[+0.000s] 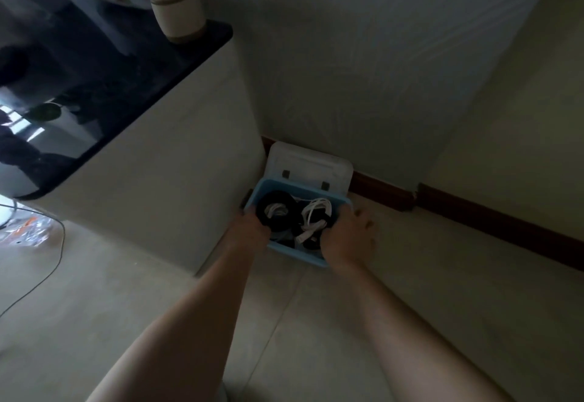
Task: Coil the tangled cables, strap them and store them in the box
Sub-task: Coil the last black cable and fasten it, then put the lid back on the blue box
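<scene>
A blue box sits on the floor in the corner between a cabinet and the wall. Its white lid stands open against the wall. Inside lie a black coiled cable and a white coiled cable. My left hand grips the box's left rim, fingers curled over the edge. On the right rim my right hand holds on, thumb inside and fingers outside.
A white cabinet with a glossy black top stands left of the box and carries a cream bottle. A thin dark cable trails over the tiled floor at left. A dark skirting board runs along the wall.
</scene>
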Available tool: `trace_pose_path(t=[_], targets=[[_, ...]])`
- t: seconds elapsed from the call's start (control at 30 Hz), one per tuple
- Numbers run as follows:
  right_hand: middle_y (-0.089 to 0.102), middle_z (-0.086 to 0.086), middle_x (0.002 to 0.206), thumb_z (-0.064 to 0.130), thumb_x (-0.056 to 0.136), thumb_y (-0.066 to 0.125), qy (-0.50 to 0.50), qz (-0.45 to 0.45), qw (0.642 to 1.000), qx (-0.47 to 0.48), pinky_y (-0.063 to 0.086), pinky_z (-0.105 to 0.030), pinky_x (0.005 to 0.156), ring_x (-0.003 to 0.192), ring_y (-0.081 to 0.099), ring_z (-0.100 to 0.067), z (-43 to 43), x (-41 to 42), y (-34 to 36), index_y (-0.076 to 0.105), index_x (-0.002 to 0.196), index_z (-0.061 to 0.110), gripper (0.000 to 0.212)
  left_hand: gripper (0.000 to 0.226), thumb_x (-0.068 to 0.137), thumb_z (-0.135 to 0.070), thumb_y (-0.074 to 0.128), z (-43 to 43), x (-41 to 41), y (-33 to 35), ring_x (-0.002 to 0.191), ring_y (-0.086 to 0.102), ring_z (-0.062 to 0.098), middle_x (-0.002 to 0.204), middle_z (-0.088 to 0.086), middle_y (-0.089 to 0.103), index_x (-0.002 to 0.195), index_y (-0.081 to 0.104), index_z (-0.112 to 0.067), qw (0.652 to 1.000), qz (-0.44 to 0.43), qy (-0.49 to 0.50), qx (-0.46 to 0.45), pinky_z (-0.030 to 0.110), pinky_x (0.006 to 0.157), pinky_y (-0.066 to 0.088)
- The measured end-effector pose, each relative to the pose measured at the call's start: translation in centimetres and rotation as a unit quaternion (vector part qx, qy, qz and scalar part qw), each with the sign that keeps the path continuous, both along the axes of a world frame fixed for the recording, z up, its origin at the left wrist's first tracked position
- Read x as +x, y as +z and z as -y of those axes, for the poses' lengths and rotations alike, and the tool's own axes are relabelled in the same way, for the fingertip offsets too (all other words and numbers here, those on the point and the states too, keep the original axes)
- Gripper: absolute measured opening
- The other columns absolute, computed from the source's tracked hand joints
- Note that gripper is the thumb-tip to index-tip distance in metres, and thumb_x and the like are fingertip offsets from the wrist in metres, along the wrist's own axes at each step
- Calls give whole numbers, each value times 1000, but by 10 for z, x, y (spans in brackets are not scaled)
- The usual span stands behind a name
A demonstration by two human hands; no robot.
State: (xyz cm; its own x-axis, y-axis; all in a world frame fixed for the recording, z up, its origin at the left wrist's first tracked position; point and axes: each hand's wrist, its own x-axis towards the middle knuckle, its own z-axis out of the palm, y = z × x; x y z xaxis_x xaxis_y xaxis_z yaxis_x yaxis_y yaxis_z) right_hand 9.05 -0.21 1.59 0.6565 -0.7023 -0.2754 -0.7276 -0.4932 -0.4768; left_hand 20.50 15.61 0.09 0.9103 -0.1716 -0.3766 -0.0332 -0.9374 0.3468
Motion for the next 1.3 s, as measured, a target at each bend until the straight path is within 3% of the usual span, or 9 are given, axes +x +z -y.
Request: trace_pose_path(t=[0.2, 0.33, 0.47, 0.6, 0.73, 0.93, 1.13, 1.23, 1.3], targets=[[59, -18, 121, 1, 100, 46, 39, -13, 998, 43, 51, -34, 86, 105, 60, -27, 6, -28, -15, 59, 118, 4, 23, 57, 93, -30, 61, -4, -26, 10, 120, 57, 33, 139, 14, 50, 144, 43, -15, 998, 1, -4, 63, 42, 94, 51], [59, -19, 124, 5, 96, 57, 2, -57, 997, 57, 54, -37, 88, 108, 61, -30, 14, -59, -6, 54, 125, 2, 29, 56, 89, -35, 65, 1, -59, 22, 113, 61, 32, 132, 11, 56, 138, 44, -16, 997, -2, -17, 76, 39, 82, 53], [62, -16, 120, 3, 93, 60, -1, -108, 992, 71, 50, -30, 70, 101, 63, -27, 32, -100, 4, 56, 120, 3, 28, 66, 85, -40, 70, 11, -94, 31, 107, 64, 31, 122, 10, 63, 138, 39, -15, 996, -4, -39, 77, 36, 72, 53], [64, -5, 97, 15, 94, 58, -12, -172, 984, 52, 45, -25, 53, 69, 56, -14, 53, -129, 14, 55, 89, 16, 6, 71, 85, -46, 71, 16, -113, 32, 104, 65, 29, 120, 9, 64, 137, 35, -14, 993, -53, -60, 90, 41, 80, 58], [58, -10, 124, 26, 96, 55, -32, -153, 988, -6, 51, -34, 76, 106, 59, -28, 67, -126, 25, 59, 119, 16, 25, 55, 95, -54, 51, 18, -103, 31, 92, 62, 22, 113, 5, 63, 134, 45, -16, 991, -58, -56, 105, 33, 68, 47], [61, -12, 128, 26, 98, 50, 44, -8, 999, -8, 52, -36, 86, 110, 59, -29, 78, -55, 23, 61, 121, 9, 30, 43, 103, -30, 46, 17, -35, 14, 122, 55, 32, 138, 16, 54, 140, 46, -7, 997, -65, -37, 14, 42, 102, 46], [51, -16, 143, 18, 104, 47, 113, 11, 981, 156, 39, -24, 89, 125, 52, -29, 70, 37, -9, 48, 140, 0, 40, 62, 98, -31, 59, 32, 37, -20, 132, 47, 31, 152, 17, 42, 152, 35, -11, 994, -30, -44, -92, 30, 108, 39], [57, -17, 120, 20, 104, 46, 84, -21, 972, 221, 44, -21, 70, 90, 58, -22, 69, 68, -36, 59, 103, 1, 22, 79, 96, -38, 61, 40, 65, -44, 142, 37, 29, 160, 14, 30, 158, 20, -11, 996, -52, -49, -59, 35, 118, 30], [57, -17, 118, 24, 105, 45, 59, -43, 967, 243, 50, -28, 81, 89, 56, -22, 69, 81, -53, 59, 105, 3, 25, 92, 93, -42, 65, 43, 79, -59, 145, 32, 29, 162, 14, 25, 159, 10, -8, 996, -74, -34, -42, 36, 120, 26]])
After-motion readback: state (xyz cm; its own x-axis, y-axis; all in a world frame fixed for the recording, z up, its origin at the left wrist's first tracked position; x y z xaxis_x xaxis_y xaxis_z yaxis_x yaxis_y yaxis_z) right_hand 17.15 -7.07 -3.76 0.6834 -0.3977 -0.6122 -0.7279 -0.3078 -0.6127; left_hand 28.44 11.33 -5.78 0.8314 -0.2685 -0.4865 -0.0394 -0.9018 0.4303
